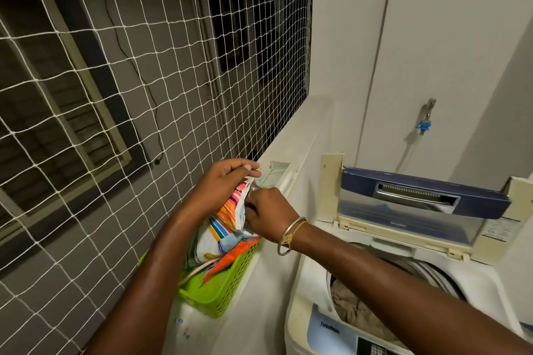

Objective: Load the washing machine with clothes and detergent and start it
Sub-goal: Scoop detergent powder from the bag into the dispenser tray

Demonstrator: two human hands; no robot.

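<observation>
A colourful striped detergent bag stands in a green plastic basket on the white ledge left of the washing machine. My left hand grips the top of the bag from the left. My right hand grips the bag's upper right side, its fingertips hidden in the bag's folds. The top-loading machine has its lid raised, and beige clothes lie in the drum.
A white safety net covers the opening at left. A tap with a blue fitting sticks out of the wall behind the machine. The machine's control panel is at the lower edge.
</observation>
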